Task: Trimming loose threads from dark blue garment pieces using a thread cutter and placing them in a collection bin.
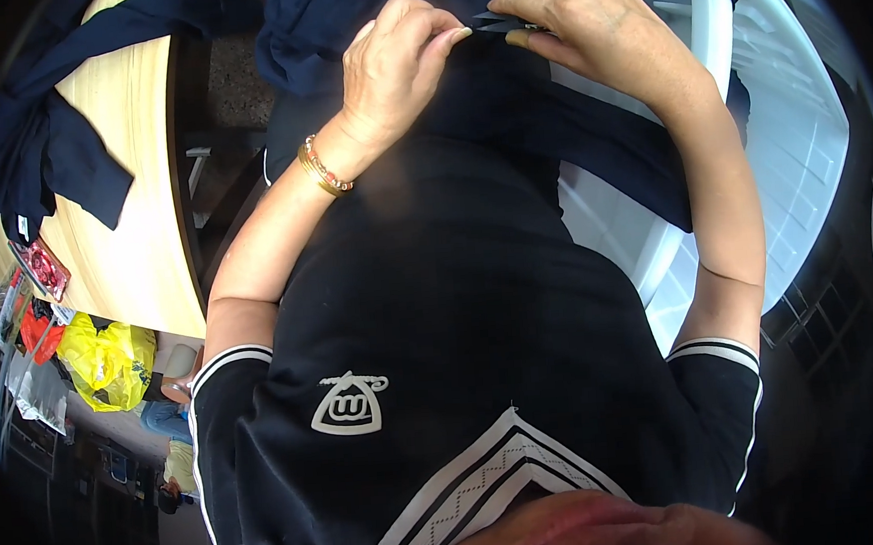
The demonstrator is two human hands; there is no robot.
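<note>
My right hand (596, 25) holds small dark thread snips (491, 21) between thumb and fingers. Their blades point left, toward my left hand (392, 67). Thumb and forefinger of that hand are pinched together just short of the blade tips; whatever lies between them is too small to make out. A bracelet and a gold bangle (322, 170) circle my left wrist. Beneath both hands, dark navy cloth (312, 30) lies over my lap, and a strip of it (609, 157) reaches right under my right forearm. Its folds are hard to tell apart.
On the left stands a light wooden table (137, 111) with navy fabric (74, 145) and a red patterned packet (41, 267) on it. A yellow plastic bag (107, 358) is below its near edge. A large white plastic bin (788, 141) stands close on my right.
</note>
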